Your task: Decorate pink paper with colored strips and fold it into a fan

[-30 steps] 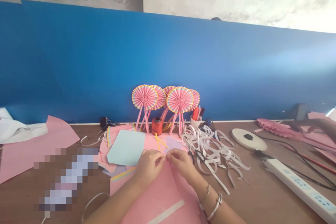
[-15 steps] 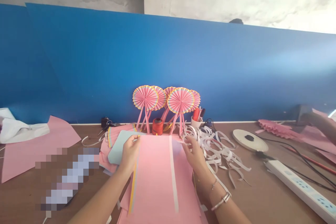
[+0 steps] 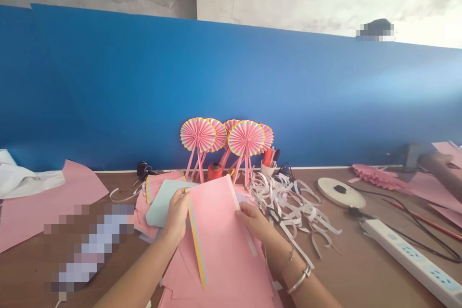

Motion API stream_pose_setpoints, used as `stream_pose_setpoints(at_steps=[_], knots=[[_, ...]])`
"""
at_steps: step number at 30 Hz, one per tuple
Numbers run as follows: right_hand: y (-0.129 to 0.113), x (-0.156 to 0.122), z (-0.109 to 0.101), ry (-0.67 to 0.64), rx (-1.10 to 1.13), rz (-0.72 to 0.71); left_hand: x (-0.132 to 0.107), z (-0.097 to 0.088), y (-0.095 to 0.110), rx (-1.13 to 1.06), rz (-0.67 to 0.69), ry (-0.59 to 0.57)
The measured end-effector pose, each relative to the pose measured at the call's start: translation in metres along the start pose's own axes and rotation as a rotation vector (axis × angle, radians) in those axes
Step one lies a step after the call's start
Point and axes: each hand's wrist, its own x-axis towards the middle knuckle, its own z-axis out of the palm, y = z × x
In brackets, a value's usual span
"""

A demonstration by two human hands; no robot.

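A pink paper sheet (image 3: 220,231) with a yellow-and-blue striped edge and a white tape strip is held up off the table, tilted a little to the right. My left hand (image 3: 176,214) is closed on its left edge near the striped border. My right hand (image 3: 254,221) is closed on its right edge by the white strip; bracelets circle that wrist. More pink sheets (image 3: 187,274) lie underneath. A pale blue sheet (image 3: 162,204) sits just left of my left hand.
Pink pleated paper fans (image 3: 224,137) stand against the blue partition (image 3: 144,82) beside a red spool (image 3: 214,172) and a cup of pens (image 3: 269,166). Curled white strips (image 3: 292,202) with scissors lie right. A white disc (image 3: 341,191), power strip (image 3: 407,255), and another person's hand (image 3: 438,163) are far right.
The hands went from pinching together at the sheet's top to spreading to its two side edges; the pink sheet has since tilted and shifted slightly right.
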Motion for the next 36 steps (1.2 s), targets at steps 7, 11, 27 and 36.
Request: stream_pose_setpoints(at_steps=[7, 11, 27, 36], knots=[[-0.014, -0.012, -0.003, -0.128, -0.231, -0.024, 0.007, -0.008, 0.024, 0.401, 0.241, -0.276], [-0.022, -0.018, 0.000, -0.238, -0.301, -0.044, 0.007, 0.001, 0.018, 0.505, 0.234, -0.477], [-0.031, -0.022, 0.028, 0.036, -0.595, -0.335, -0.026, 0.009, -0.037, 0.354, 0.075, -0.532], [-0.025, -0.020, 0.026, -0.057, -0.362, -0.238, -0.025, 0.003, -0.039, 0.309, 0.054, -0.584]])
